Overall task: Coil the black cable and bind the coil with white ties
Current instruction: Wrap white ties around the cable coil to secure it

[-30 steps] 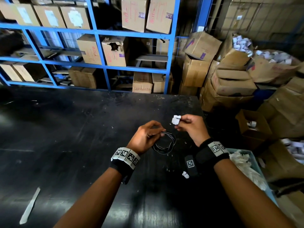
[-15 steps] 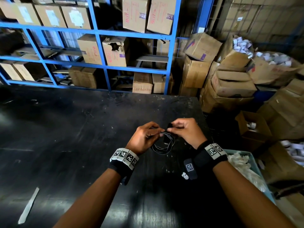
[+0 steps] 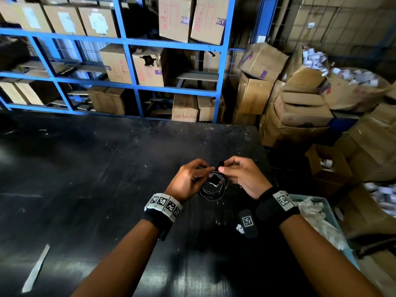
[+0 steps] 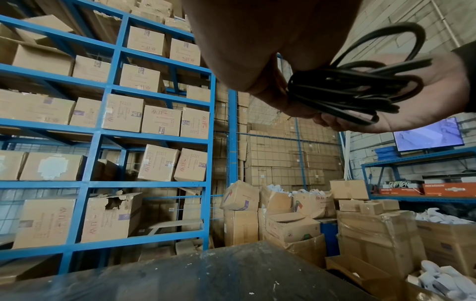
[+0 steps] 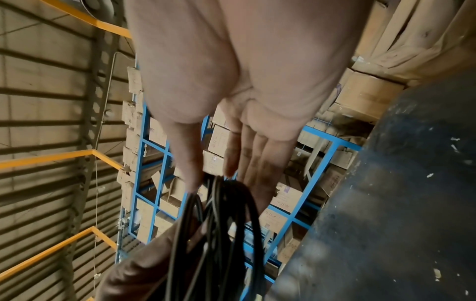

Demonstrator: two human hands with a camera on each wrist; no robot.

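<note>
The black cable (image 3: 214, 190) is wound into a small coil and held just above the dark table (image 3: 96, 189). My left hand (image 3: 199, 173) pinches the coil's top from the left. My right hand (image 3: 230, 171) pinches it from the right, beside a black plug end (image 3: 220, 163). A small white bit (image 3: 214, 184) shows inside the coil; I cannot tell whether it is a tie. In the left wrist view the coil (image 4: 347, 91) lies against the right hand's palm (image 4: 425, 101). In the right wrist view the loops (image 5: 219, 224) hang from thumb and fingers (image 5: 244, 158).
A light blue bin (image 3: 327, 213) with white material stands at the table's right edge, near my right forearm. A pale strip (image 3: 35, 269) lies on the table at the near left, a white scrap (image 3: 240, 228) near my right wrist. Blue shelving (image 3: 132, 46) and cardboard boxes (image 3: 300, 108) stand behind.
One second ago my right hand held a white piece raised above the coil. It has since come down to the coil's top, and the white piece no longer shows in its fingers.
</note>
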